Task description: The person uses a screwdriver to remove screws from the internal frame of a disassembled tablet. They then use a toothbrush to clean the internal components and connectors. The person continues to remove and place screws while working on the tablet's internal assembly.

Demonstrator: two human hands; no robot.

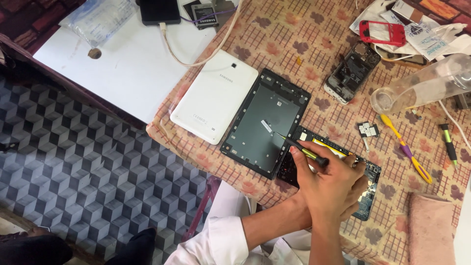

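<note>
My right hand [326, 189] grips a small screwdriver [306, 152] with a yellow-green shaft and black handle. Its tip points up-left onto the upper edge of an opened tablet body [367, 208] showing a circuit board and a yellow-edged battery. My left hand [362, 184] lies under the right one, fingers resting on the tablet body's right side. Touching the tablet's left side is a dark grey tablet frame plate [260, 122]. A white tablet back cover [213, 95] lies left of that, face down.
On the patterned tablecloth: an opened phone [351, 71], a red phone frame [381, 32], a clear plastic tube [422, 86], a yellow and purple tool [407, 149], a green screwdriver [449, 142], a small part [368, 130], a pink cloth [431, 228]. A white board [122, 64] holds a black phone [160, 11] with a cable.
</note>
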